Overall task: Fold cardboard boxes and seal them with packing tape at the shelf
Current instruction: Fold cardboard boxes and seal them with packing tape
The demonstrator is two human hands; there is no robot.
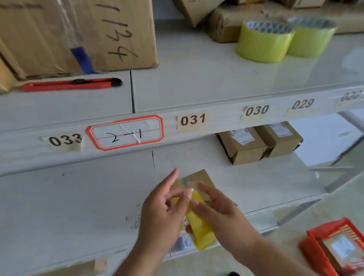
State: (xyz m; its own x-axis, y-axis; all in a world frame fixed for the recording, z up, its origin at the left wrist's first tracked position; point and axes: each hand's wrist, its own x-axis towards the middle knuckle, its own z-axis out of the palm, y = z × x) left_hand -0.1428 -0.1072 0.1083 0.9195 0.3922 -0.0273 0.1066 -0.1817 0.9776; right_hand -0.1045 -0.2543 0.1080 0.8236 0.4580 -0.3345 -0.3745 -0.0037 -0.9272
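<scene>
A: Where is the yellow tape roll (200,223) seen?

B: It is held at the front edge of the lower shelf (71,205), between the two hands. The right hand (224,214) is curled around it from the right side. With the left hand (162,214) the loose end of the tape seems to be pinched between thumb and fingertips, with the index finger stretched out; the exact contact cannot be told because of blur.

A: And the box?

B: A small cardboard box (200,179) is lying on the lower shelf just behind the hands, partly hidden by them.

A: What else is placed there?

B: Two small labelled cartons (260,143) are set further back on the same shelf. On the upper shelf (216,84) an orange utility knife (70,84) is laid near the left edge, in front of a big carton marked 1134 (64,31), and two green tape rolls (285,39) are standing towards the right. An orange basket (343,251) is seen on the floor at the lower right
</scene>
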